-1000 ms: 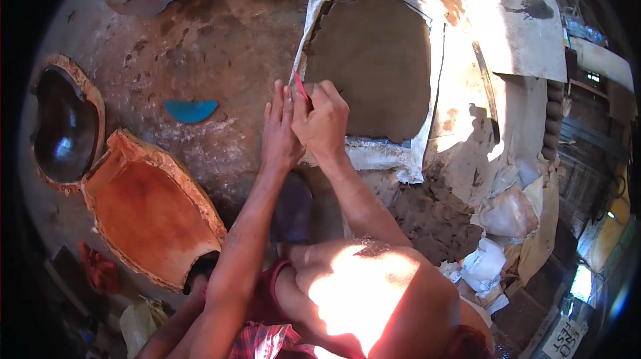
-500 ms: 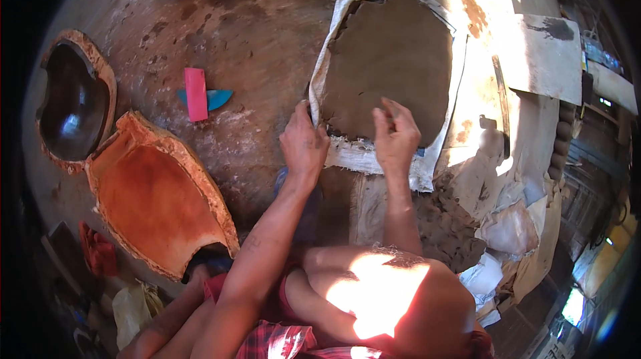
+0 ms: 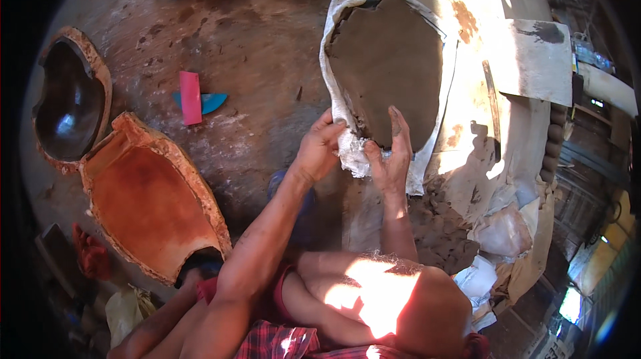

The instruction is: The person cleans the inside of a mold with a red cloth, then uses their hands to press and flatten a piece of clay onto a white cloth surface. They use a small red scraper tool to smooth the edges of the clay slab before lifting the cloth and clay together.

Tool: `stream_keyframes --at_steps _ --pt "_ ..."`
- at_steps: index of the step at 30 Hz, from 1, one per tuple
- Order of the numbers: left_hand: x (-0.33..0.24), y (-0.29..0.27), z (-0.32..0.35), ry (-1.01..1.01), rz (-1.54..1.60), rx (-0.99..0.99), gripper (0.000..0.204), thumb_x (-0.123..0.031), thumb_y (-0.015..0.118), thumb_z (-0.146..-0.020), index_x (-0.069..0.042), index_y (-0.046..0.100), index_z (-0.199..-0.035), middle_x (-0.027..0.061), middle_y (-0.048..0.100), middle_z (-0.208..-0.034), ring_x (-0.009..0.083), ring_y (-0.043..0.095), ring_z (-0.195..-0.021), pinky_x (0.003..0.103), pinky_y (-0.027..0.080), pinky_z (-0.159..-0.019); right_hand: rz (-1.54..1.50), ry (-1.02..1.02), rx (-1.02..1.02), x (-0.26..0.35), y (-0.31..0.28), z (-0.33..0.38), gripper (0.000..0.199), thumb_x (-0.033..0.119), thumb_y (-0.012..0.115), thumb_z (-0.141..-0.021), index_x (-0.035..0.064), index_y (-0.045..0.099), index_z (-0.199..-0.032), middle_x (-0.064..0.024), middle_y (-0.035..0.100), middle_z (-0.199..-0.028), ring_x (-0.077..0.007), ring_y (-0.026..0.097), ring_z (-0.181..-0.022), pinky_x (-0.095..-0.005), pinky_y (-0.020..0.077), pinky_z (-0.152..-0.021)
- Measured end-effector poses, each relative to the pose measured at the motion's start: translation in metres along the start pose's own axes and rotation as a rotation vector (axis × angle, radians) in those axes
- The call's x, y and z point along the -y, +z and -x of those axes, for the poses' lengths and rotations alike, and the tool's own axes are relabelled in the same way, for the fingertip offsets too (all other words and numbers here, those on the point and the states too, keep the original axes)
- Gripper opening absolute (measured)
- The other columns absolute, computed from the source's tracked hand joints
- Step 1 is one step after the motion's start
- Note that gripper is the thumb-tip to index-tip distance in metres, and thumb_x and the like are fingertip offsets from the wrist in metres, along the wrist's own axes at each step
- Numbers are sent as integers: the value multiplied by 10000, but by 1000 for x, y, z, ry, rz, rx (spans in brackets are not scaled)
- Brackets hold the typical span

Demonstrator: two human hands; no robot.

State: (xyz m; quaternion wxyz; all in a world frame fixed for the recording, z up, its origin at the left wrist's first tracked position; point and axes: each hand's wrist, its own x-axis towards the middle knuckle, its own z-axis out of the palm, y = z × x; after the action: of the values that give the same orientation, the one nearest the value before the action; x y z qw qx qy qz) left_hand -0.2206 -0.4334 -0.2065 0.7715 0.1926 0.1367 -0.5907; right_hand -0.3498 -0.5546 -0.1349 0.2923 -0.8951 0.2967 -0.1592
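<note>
A flat brown clay slab [image 3: 387,59] lies on a white cloth [image 3: 332,79] whose border shows around it. My left hand [image 3: 319,149] is closed on the cloth's near left edge, thumb and fingers pinching it. There the fabric is lifted and bunched beside the clay. My right hand [image 3: 392,162] is at the slab's near edge, with its thumb apart from its upright fingers. Its thumb is close to the frayed cloth; whether it touches the fabric is unclear. Clay smears show on the right fingertips.
Left of me lie an orange-lined mould [image 3: 150,205] and a dark-lined mould [image 3: 72,99]. A pink strip [image 3: 190,97] crosses a blue half-disc [image 3: 214,102]. Loose clay [image 3: 434,232] and a clear plastic bag [image 3: 504,231] are by my right knee. A stick [image 3: 491,109] lies right of the slab.
My left hand has moved up and right, drawing the cloth's near left corner inward into folds. My right hand has spread its thumb from its fingers and come slightly nearer me.
</note>
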Motion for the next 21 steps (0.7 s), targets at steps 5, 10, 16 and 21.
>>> stream_keyframes --at_steps 5,10,16,21 --pt "10 -3 -16 88 212 149 548 -105 551 -1044 -29 529 -1587 124 714 -1414 265 707 -1270 465 568 -1126 -140 37 28 8 -4 -28 1032 385 959 -878 -24 448 -1676 -298 517 -1664 -450 537 -1530 -503 456 -1249" --pt "13 36 -43 34 232 129 582 -112 521 -1022 -10 520 -1595 153 687 -1488 301 691 -1328 493 549 -1169 -38 138 44 24 -24 -66 1130 196 1042 -759 37 434 -1698 -269 699 -1491 -367 711 -1363 -441 563 -1143" --pt "17 42 -51 -55 301 126 588 -109 491 -1020 -2 519 -1597 166 693 -1475 319 692 -1341 511 539 -1199 56 251 -41 22 -31 -91 470 147 820 -1003 27 702 -1442 -201 842 -1162 -312 826 -1112 -393 608 -1011" --pt "12 35 -30 5 100 -24 514 -139 528 -1013 -7 598 -1505 151 718 -1426 288 711 -1284 458 557 -1152 26 268 1 6 -27 -85 271 207 780 -1045 49 784 -1266 -191 844 -1102 -306 829 -1026 -418 607 -946"
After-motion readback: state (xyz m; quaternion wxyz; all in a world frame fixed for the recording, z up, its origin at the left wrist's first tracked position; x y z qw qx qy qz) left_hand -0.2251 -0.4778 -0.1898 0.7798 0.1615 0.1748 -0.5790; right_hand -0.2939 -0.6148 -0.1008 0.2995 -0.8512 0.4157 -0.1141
